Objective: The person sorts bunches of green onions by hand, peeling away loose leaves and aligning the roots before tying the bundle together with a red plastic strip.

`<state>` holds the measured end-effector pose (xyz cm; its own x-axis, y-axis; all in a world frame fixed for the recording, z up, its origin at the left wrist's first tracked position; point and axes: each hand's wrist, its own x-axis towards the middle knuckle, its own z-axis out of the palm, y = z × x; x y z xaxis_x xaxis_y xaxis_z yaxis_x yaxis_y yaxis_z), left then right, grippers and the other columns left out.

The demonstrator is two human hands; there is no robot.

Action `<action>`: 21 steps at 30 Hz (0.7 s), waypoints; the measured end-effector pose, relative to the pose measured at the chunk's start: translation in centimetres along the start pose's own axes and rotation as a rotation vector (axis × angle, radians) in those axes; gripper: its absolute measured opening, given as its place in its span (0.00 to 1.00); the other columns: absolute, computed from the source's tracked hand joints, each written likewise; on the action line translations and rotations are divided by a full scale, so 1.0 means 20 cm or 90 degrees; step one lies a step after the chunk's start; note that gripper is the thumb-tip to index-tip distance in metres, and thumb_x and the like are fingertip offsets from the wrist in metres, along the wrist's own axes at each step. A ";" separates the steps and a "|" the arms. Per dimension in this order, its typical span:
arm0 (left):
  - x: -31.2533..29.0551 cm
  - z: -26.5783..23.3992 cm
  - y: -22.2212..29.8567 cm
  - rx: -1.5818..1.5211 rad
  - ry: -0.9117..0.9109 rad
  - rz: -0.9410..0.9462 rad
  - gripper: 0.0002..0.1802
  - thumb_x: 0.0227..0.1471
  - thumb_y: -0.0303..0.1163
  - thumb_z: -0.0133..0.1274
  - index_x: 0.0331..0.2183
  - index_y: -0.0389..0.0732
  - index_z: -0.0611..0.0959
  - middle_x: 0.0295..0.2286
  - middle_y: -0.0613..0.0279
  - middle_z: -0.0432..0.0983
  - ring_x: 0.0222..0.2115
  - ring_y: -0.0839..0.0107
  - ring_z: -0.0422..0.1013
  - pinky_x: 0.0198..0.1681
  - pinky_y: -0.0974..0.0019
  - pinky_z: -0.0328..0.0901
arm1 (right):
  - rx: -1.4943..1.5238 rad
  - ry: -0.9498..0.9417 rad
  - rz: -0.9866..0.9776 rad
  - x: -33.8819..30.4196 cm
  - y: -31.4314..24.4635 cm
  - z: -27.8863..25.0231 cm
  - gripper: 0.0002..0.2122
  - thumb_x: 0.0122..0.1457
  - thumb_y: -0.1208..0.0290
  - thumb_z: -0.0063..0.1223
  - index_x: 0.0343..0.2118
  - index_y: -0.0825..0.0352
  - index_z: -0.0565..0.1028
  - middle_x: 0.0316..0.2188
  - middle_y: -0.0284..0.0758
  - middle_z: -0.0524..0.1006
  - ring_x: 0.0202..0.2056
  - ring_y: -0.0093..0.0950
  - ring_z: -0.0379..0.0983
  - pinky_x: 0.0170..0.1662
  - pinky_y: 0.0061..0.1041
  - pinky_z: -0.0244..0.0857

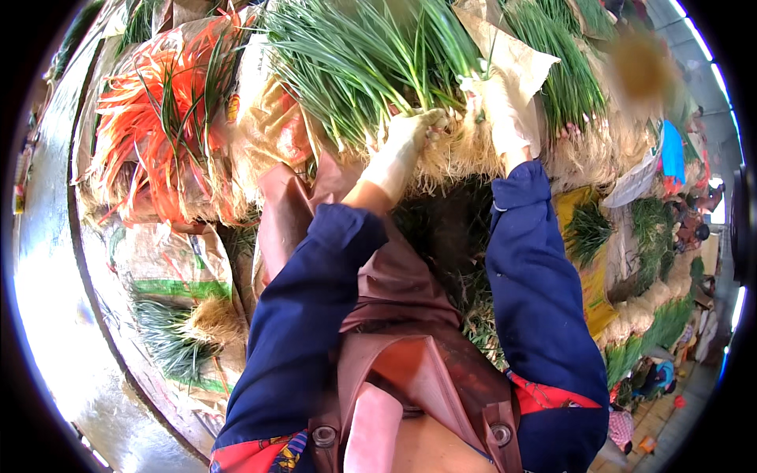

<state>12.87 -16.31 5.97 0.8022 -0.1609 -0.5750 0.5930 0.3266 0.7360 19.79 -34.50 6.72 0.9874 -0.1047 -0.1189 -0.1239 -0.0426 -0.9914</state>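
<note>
A wide heap of spring onions (371, 55) lies before me, green leaves pointing away and pale roots (449, 158) toward me. I wear pale gloves on both hands. My left hand (404, 146) is closed at the white stem ends, its fingertips curled in among the stalks and roots. To its right, my right hand (497, 106) is closed around the base of some spring onions at the heap's right edge. Its fingertips are partly hidden by stems.
Orange-red plastic strips (162, 118) lie on sacking at the left. A smaller bundle of spring onions (177, 335) rests on a sack below them. More spring onions (564, 79) lie at the right. My brown apron (402, 307) covers my lap. Other people (658, 378) are at the far right.
</note>
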 end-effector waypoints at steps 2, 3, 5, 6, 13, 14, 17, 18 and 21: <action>-0.03 -0.13 -0.02 -0.083 -0.021 0.024 0.11 0.52 0.33 0.53 0.36 0.38 0.82 0.24 0.63 0.79 0.15 0.84 0.66 0.15 0.81 0.57 | -0.501 0.064 -0.197 -0.23 -0.25 0.10 0.21 0.55 0.70 0.52 0.52 0.69 0.64 0.31 0.38 0.77 0.24 0.22 0.71 0.26 0.19 0.65; -0.01 -0.17 -0.04 -0.109 -0.050 0.004 0.11 0.53 0.33 0.52 0.37 0.38 0.81 0.25 0.63 0.79 0.15 0.83 0.66 0.17 0.81 0.60 | -0.592 0.122 -0.278 -0.24 -0.28 0.08 0.23 0.56 0.65 0.52 0.52 0.69 0.63 0.33 0.39 0.76 0.25 0.22 0.71 0.28 0.19 0.66; -0.13 -0.18 -0.04 -0.105 -0.062 0.043 0.12 0.53 0.34 0.52 0.36 0.37 0.80 0.25 0.63 0.79 0.14 0.82 0.66 0.15 0.81 0.57 | -0.705 0.168 -0.399 -0.36 -0.29 0.18 0.19 0.55 0.64 0.54 0.47 0.67 0.67 0.34 0.39 0.76 0.29 0.23 0.71 0.32 0.19 0.67; -0.14 -0.20 -0.07 -0.134 -0.055 0.067 0.12 0.53 0.34 0.52 0.35 0.37 0.80 0.23 0.63 0.78 0.13 0.82 0.65 0.13 0.81 0.54 | -0.758 0.195 -0.463 -0.41 -0.30 0.25 0.18 0.54 0.63 0.55 0.44 0.66 0.69 0.34 0.39 0.76 0.31 0.23 0.71 0.34 0.19 0.67; -0.30 -0.27 -0.22 -0.093 -0.015 0.079 0.08 0.53 0.33 0.51 0.27 0.38 0.78 0.14 0.66 0.72 0.08 0.81 0.59 0.09 0.79 0.48 | 0.057 -0.161 0.147 -0.65 0.12 0.50 0.11 0.58 0.67 0.47 0.40 0.67 0.75 0.32 0.31 0.76 0.30 0.18 0.70 0.29 0.18 0.64; -0.36 -0.28 -0.20 -0.060 -0.035 0.048 0.08 0.53 0.32 0.51 0.29 0.37 0.79 0.17 0.65 0.73 0.09 0.81 0.59 0.10 0.79 0.49 | 0.112 -0.134 0.225 -0.71 0.08 0.48 0.12 0.58 0.67 0.47 0.41 0.66 0.75 0.33 0.32 0.77 0.33 0.19 0.72 0.30 0.18 0.65; -0.41 -0.39 -0.24 -0.173 -0.259 0.002 0.15 0.53 0.30 0.50 0.42 0.33 0.75 0.31 0.58 0.76 0.26 0.73 0.72 0.26 0.74 0.66 | -0.079 -0.191 -0.082 -0.69 0.29 0.37 0.11 0.61 0.69 0.43 0.43 0.65 0.73 0.36 0.33 0.76 0.32 0.20 0.72 0.30 0.16 0.67; -0.42 -0.36 -0.29 -0.265 -0.236 0.028 0.17 0.53 0.31 0.51 0.43 0.31 0.74 0.32 0.59 0.76 0.26 0.72 0.72 0.26 0.74 0.67 | -0.242 -0.228 -0.032 -0.69 0.32 0.29 0.11 0.60 0.67 0.45 0.41 0.65 0.73 0.36 0.34 0.76 0.33 0.22 0.72 0.33 0.18 0.67; -0.29 -0.56 -0.28 -0.505 -0.554 -0.110 0.23 0.53 0.34 0.50 0.47 0.29 0.69 0.28 0.59 0.76 0.25 0.70 0.73 0.25 0.75 0.68 | -0.056 -0.241 0.424 -0.70 0.19 0.17 0.06 0.56 0.64 0.49 0.30 0.58 0.77 0.29 0.30 0.79 0.28 0.26 0.71 0.37 0.28 0.66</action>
<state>4.07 -6.68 1.21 0.6753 -0.7374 0.0174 0.7349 0.6746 0.0698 5.80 -29.91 4.44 0.6661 0.2103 -0.7156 -0.6958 -0.1704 -0.6977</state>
